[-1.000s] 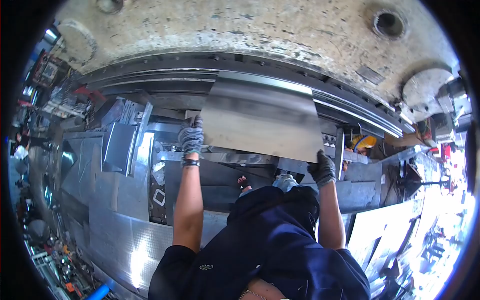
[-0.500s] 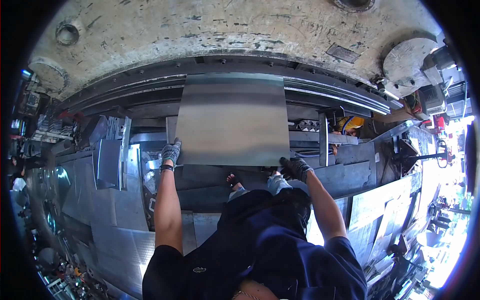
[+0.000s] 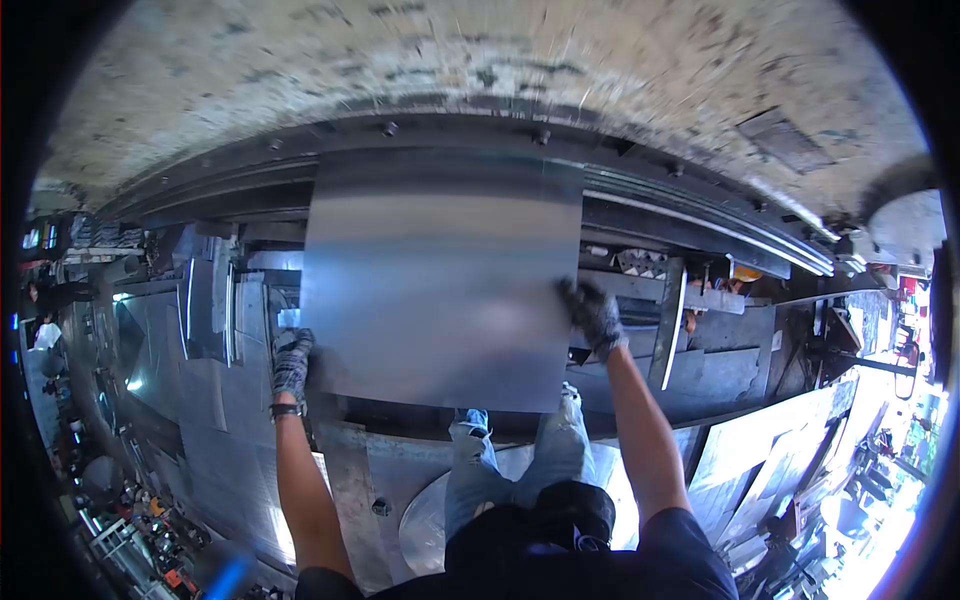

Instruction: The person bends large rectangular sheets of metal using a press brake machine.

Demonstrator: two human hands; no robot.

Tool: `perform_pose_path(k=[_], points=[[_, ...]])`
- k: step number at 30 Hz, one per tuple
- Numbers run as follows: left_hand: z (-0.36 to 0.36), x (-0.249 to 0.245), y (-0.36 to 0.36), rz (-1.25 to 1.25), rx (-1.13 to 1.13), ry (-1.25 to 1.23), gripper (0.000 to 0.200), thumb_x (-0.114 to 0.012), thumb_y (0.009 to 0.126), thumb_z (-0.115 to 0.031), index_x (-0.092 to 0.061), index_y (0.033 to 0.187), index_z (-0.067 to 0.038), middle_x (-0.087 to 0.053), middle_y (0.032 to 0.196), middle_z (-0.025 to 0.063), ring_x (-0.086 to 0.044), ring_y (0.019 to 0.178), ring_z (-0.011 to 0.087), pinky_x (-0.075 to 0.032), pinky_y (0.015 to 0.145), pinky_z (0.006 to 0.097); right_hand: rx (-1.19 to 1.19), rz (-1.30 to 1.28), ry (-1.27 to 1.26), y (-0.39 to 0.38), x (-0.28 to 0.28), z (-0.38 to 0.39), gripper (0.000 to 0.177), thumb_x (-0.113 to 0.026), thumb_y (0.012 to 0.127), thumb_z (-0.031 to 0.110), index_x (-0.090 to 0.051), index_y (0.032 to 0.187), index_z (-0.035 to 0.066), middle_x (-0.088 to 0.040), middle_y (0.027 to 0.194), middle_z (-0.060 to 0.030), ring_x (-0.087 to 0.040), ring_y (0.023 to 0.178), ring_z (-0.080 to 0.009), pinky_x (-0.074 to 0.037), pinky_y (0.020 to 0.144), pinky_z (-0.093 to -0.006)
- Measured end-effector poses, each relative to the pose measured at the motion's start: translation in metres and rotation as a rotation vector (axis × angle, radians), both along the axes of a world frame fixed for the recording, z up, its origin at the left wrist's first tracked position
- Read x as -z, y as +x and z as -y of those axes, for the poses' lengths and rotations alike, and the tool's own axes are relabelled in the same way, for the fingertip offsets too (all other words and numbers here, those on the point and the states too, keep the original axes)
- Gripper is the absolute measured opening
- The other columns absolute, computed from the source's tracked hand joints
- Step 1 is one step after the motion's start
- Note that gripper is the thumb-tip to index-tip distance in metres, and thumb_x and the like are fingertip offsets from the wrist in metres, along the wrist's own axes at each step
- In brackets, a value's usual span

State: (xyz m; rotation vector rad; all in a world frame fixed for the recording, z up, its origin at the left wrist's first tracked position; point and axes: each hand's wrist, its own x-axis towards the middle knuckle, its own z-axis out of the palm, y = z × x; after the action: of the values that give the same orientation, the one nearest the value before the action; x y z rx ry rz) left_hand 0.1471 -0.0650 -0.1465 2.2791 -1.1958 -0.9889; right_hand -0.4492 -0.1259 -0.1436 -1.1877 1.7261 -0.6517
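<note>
A large, flat metal sheet [image 3: 440, 280] lies in front of me, its far edge at the long dark bed of a big machine [image 3: 240, 200]. My left hand [image 3: 292, 364], in a grey patterned glove, grips the sheet's left edge near the front corner. Farther up the right edge, my right hand [image 3: 596, 316] in a matching glove holds the sheet, fingertips on its top face. What lies under the sheet is hidden, as are the undersides of both hands' grips.
The machine's worn beige body [image 3: 450, 60] rises behind the bed. Metal plates lean at the left [image 3: 208, 310], and bright sheets [image 3: 775, 430] are stacked at the right. An upright metal bar [image 3: 668, 325] stands right of my right hand. Tools and scraps clutter the lower left.
The sheet's near edge now sits lower in view, closer to my body. My right hand has shifted from the front right corner up along the right edge. The camera view has also shifted.
</note>
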Motion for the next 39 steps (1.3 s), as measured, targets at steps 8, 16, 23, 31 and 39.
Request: perform_pose_path(k=[8,16,23,31,39], points=[[0.000,-0.007,-0.014,-0.074,-0.251,0.140,0.049,-0.067,0.093,-0.043,-0.069,0.113,0.001,-0.071,0.103,0.0061,-0.061,0.094,0.0170,-0.047,0.088,0.0326,0.119,-0.127,-0.136,0.003,0.038,0.160,0.041,-0.062,0.096,0.034,-0.068,0.117,-0.001,-0.070,0.111,-0.0183,-0.064,0.102,-0.0272,-0.048,0.092,-0.0357],[-0.013,0.025,-0.001,-0.332,-0.357,0.051,0.032,-0.068,0.094,-0.030,-0.071,0.111,-0.003,-0.073,0.098,0.0034,-0.064,0.093,0.0124,-0.050,0.083,0.0283,0.244,0.068,-0.168,-0.005,0.072,0.169,0.037,-0.063,0.096,0.029,-0.067,0.122,0.003,-0.070,0.116,-0.0125,-0.065,0.104,-0.0204,-0.049,0.091,-0.0342],[0.051,0.019,0.013,0.079,0.398,-0.195,0.029,-0.064,0.095,-0.027,-0.071,0.112,-0.005,-0.074,0.100,0.0113,-0.068,0.091,0.0189,-0.051,0.085,0.0305,0.376,0.406,-0.012,-0.011,0.074,0.172,0.028,-0.063,0.097,0.040,-0.069,0.089,0.015,-0.054,0.067,0.0057,-0.048,0.057,-0.0064,-0.038,0.052,-0.0258],[0.307,0.077,0.002,0.378,0.682,-0.830,0.036,-0.049,0.100,-0.027,-0.064,0.128,-0.009,-0.067,0.124,0.0104,-0.060,0.117,0.0245,-0.044,0.101,0.0324,0.348,0.181,-0.027,0.015,0.054,0.171,0.051,-0.058,0.097,0.048,-0.047,0.053,0.024,-0.036,0.047,0.0060,-0.029,0.038,-0.0111,-0.022,0.039,-0.0333],[0.327,0.039,-0.020,0.143,0.359,-0.459,0.036,-0.058,0.089,-0.036,-0.071,0.105,-0.007,-0.070,0.112,0.0154,-0.062,0.108,0.0359,-0.047,0.093,0.0454,0.210,0.049,-0.040,-0.031,0.080,0.174,0.055,-0.053,0.098,0.051,-0.044,0.052,0.025,-0.035,0.045,0.0059,-0.026,0.037,-0.0129,-0.018,0.038,-0.0336]])
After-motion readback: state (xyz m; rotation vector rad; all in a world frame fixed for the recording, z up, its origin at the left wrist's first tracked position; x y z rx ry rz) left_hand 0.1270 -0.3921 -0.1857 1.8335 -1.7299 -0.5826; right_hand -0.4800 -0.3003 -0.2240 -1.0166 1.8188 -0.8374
